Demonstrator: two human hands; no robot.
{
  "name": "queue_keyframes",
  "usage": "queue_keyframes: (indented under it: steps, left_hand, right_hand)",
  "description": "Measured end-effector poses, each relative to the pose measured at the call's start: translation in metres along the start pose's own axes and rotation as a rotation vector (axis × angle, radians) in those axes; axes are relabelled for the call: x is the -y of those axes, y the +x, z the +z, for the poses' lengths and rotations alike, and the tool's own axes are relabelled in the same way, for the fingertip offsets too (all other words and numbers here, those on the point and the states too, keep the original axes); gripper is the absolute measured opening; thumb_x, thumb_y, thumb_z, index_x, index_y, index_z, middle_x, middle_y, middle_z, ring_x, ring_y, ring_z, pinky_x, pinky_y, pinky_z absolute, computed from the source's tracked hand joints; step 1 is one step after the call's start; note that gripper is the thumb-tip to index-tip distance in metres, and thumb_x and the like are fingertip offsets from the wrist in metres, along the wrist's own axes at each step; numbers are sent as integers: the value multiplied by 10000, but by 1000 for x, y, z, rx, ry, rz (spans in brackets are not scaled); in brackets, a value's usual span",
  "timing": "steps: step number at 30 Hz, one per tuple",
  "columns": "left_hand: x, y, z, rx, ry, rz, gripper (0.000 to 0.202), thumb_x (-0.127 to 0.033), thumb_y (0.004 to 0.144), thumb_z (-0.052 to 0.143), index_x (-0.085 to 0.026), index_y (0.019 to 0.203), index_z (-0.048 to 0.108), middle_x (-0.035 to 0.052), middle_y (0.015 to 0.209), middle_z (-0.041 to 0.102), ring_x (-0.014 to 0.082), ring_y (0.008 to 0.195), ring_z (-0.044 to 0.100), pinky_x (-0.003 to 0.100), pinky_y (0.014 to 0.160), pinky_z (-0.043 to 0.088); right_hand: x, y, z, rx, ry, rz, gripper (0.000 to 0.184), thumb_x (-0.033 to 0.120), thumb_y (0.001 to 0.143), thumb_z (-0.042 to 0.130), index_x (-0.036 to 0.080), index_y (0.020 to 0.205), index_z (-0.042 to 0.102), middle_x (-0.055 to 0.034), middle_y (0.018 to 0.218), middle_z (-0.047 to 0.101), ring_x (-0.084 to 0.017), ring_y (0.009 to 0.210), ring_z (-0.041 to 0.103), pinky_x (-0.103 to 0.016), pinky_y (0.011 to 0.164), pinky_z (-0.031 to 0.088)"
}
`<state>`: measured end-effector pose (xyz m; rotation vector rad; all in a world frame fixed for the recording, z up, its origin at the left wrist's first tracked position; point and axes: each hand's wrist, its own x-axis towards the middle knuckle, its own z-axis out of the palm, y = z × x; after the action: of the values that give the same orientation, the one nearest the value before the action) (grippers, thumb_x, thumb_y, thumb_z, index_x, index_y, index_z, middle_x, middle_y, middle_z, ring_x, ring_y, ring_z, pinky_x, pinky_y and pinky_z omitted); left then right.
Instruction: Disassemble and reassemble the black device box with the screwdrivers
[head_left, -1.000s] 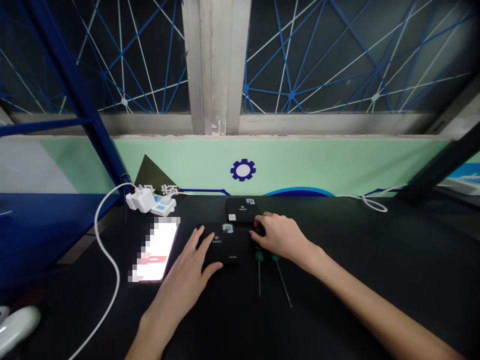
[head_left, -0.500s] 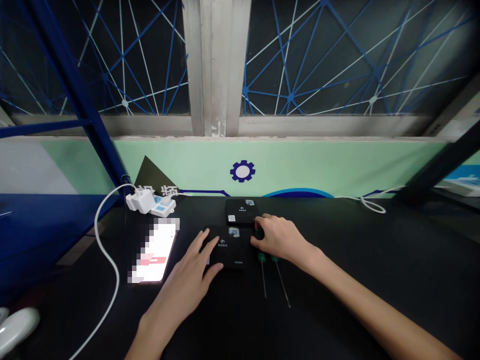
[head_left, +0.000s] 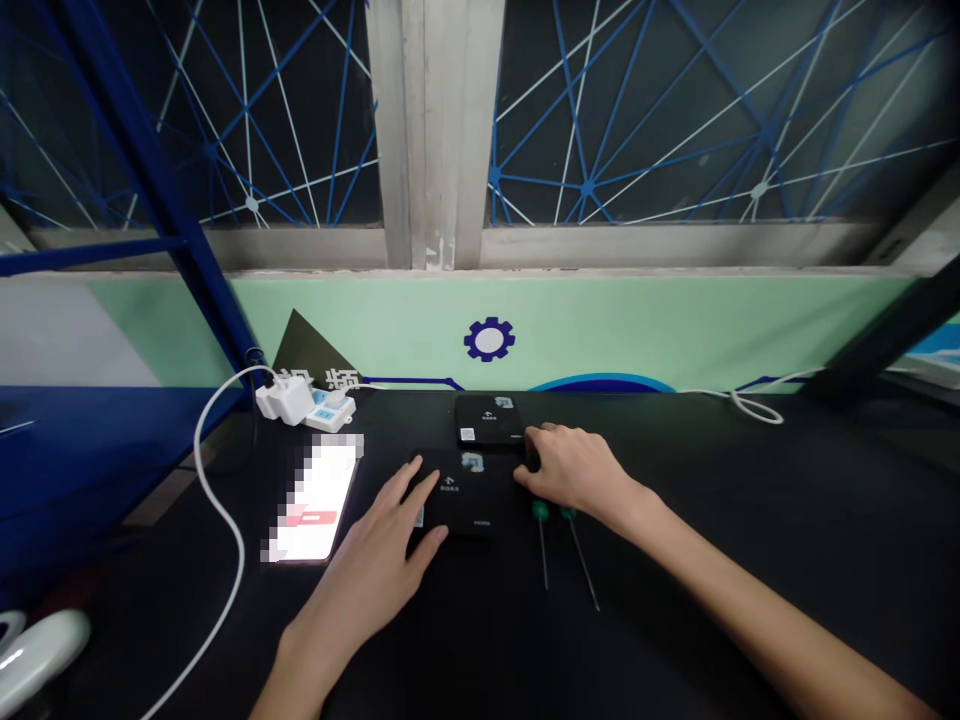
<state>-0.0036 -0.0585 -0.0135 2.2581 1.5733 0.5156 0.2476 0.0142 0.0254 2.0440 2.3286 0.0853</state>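
Both my hands are at a flat black box [head_left: 469, 500] lying on the dark table [head_left: 712, 570]. My left hand [head_left: 367, 540] spreads over its left end, with the thumb at its near edge. My right hand [head_left: 574, 470] curls at its right edge, the fingertips partly hidden. Just behind, a second black box [head_left: 487, 420] lies close to the first. Below my right hand lie two green-handled screwdrivers [head_left: 540, 511] [head_left: 568, 513], side by side and apart from the box.
To the left are a phone [head_left: 311, 505] with a lit, blurred screen, a white power strip [head_left: 326, 410] with a plug adapter [head_left: 285, 400], and a white cable [head_left: 217, 510]. A blue metal frame [head_left: 150, 200] stands at the far left.
The whole scene sits slightly further right in the picture, so the head view has shifted. My hands stay at the nearer box, and nothing is visibly picked up or let go.
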Motion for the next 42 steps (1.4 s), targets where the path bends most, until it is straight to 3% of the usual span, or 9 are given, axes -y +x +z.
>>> queue_keyframes:
  steps: [9, 14, 16, 19, 22, 26, 29, 33, 42]
  left_hand:
    - [0, 3, -1, -46, -21, -18, 477, -484, 1034, 343, -358, 1490, 397, -4, 1590, 376, 277, 1397, 452, 419, 1017, 518]
    - [1, 3, 0, -80, -10, -90, 526, -462, 1027, 348, -269, 1516, 366, 55, 1595, 367, 294, 1412, 427, 451, 1075, 464]
    - [2, 3, 2, -69, -9, -142, 587, -492, 1018, 346, -210, 1533, 341, 96, 1588, 373, 305, 1428, 398, 465, 1103, 432]
    - [4, 4, 3, -49, -9, -179, 651, -526, 1009, 327, -136, 1530, 344, 144, 1569, 393, 310, 1435, 383, 470, 1128, 399]
    - [5, 4, 4, -49, -3, -177, 657, -528, 1007, 320, -112, 1512, 375, 155, 1563, 399, 315, 1429, 389, 486, 1137, 384]
    - [4, 5, 4, -54, -10, -166, 663, -516, 1004, 323, -81, 1499, 393, 169, 1546, 417, 322, 1417, 407, 491, 1132, 388]
    - [3, 6, 3, -63, -24, -159, 654, -515, 1002, 336, -91, 1496, 404, 164, 1545, 422, 325, 1416, 409, 491, 1129, 391]
    - [1, 5, 1, -39, -40, -146, 643, -517, 1001, 345, -117, 1502, 407, 141, 1552, 425, 326, 1425, 393, 504, 1136, 379]
    - [2, 5, 2, -67, -93, -126, 599, -509, 1000, 382, -169, 1490, 430, 105, 1538, 452, 285, 1417, 415, 463, 1143, 385]
  right_hand:
    - [-4, -1, -4, -11, -20, 3, 311, 432, 843, 583, 172, 977, 687, -127, 948, 726, -330, 882, 710, -330, 629, 433]
    - [-4, -2, -6, -155, -29, 33, 310, 447, 881, 566, 162, 936, 673, -125, 851, 708, -318, 813, 697, -332, 601, 424]
    - [-2, -2, -7, -208, 38, -52, 262, 416, 880, 579, 174, 919, 672, -108, 843, 706, -308, 848, 679, -350, 643, 449]
    - [0, -2, -4, -206, 214, -324, 237, 417, 868, 633, 205, 962, 683, -74, 913, 722, -272, 926, 652, -383, 804, 475]
    - [3, -1, 1, -190, 305, -485, 420, 531, 828, 693, 213, 1103, 684, -87, 1061, 722, -288, 1030, 629, -437, 936, 448]
    - [3, -1, 7, -132, 328, -516, 817, 753, 683, 713, 193, 1275, 649, -134, 1142, 703, -350, 1097, 604, -510, 1001, 405]
    - [2, 0, 7, -93, 338, -520, 963, 811, 639, 695, 170, 1352, 610, -164, 1154, 688, -361, 1083, 599, -522, 1000, 395]
    - [3, -1, 4, -36, 358, -535, 1041, 804, 619, 717, 170, 1426, 548, -180, 1183, 668, -366, 1075, 588, -547, 1011, 369]
    - [2, 1, 7, 11, 446, -551, 1032, 757, 575, 783, 193, 1408, 554, -153, 1243, 633, -376, 1170, 552, -550, 1048, 370]
